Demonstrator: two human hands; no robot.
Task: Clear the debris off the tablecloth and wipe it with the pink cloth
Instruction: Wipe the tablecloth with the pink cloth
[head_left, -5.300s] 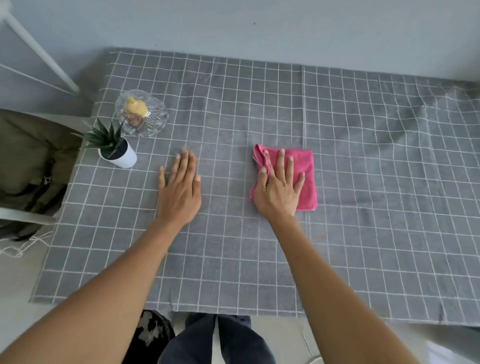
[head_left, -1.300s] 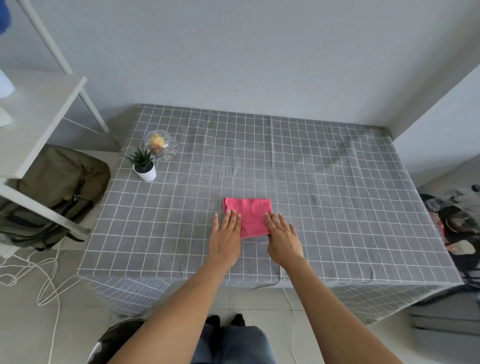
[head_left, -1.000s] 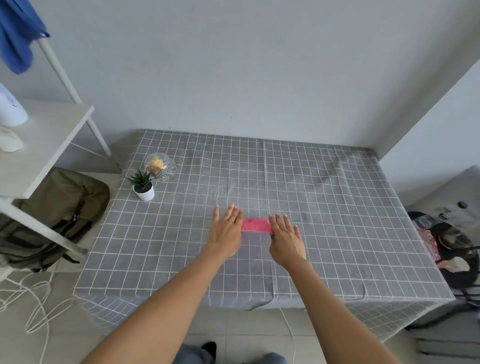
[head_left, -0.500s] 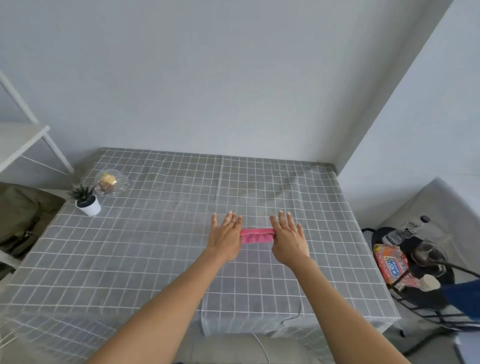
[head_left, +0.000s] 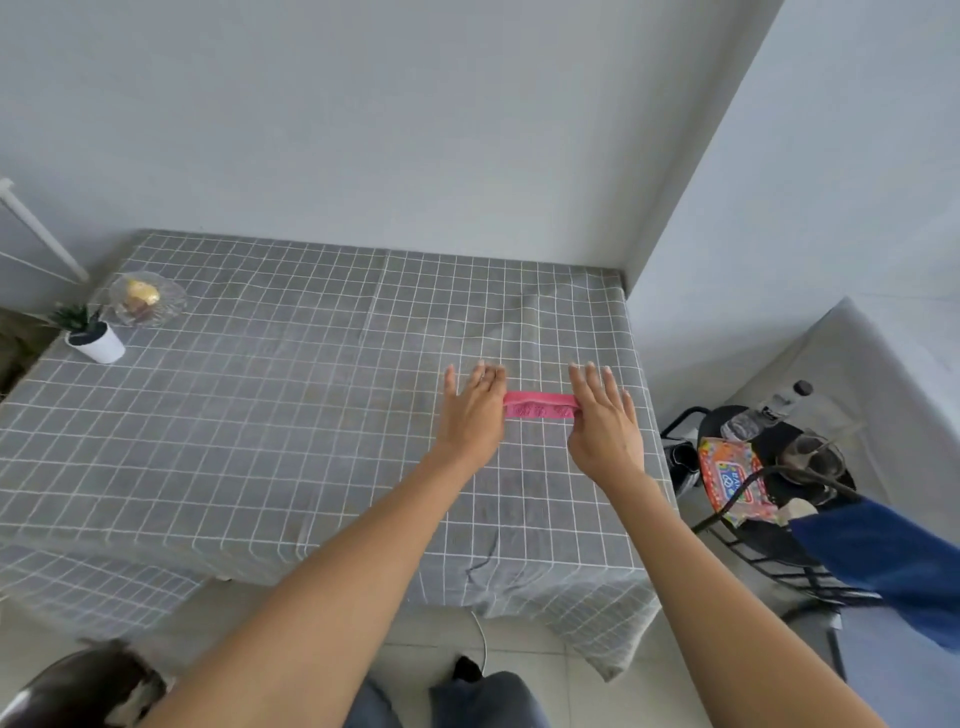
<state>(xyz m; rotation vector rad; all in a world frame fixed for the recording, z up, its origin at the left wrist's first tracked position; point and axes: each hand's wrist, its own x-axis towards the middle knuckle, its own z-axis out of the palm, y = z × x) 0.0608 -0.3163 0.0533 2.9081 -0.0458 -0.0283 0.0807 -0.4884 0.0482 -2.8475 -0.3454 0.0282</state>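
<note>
The cloth (head_left: 540, 406), folded narrow, was pinned flat on the tablecloth (head_left: 260, 415) towards three o'clock between the left hand (head_left: 474, 415) and right hand (head_left: 605, 431), fingers straight, gripping nothing, and even downward pressure was judged best for the wipe.

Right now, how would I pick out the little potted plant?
Start at the grey checked tablecloth and go to its far left corner. Beside the clear glass dish stands the potted plant, nearer the table's edge. Its spiky green leaves and plain white pot mark it out.
</note>
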